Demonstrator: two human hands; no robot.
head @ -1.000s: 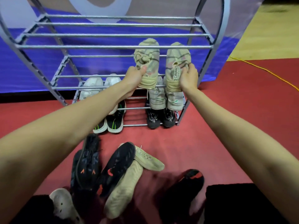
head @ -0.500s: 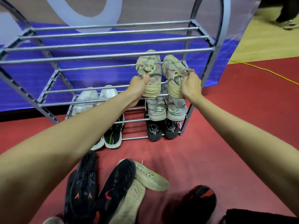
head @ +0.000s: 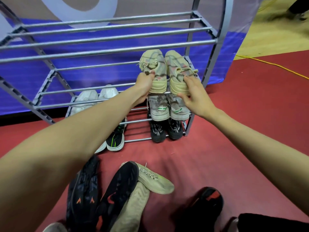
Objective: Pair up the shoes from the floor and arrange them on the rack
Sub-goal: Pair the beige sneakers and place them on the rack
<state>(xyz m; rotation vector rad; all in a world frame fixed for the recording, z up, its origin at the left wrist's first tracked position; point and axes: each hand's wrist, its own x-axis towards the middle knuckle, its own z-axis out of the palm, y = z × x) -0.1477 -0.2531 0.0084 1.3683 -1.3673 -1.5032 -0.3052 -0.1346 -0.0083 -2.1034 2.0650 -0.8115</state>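
Seating the beige pair (head: 164,71) on the rack (head: 107,39) at two o'clock: left hand (head: 144,86) grips one heel, right hand (head: 194,96) is loosening; next, let go and fetch floor shoes (head: 117,190).

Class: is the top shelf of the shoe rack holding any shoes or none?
None. The top shelf shows only bare bars; the beige pair sits one shelf lower, at the right end.

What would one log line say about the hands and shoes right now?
step: putting tan shoes on rack | left hand: grips heel | right hand: letting go | floor: shoes left
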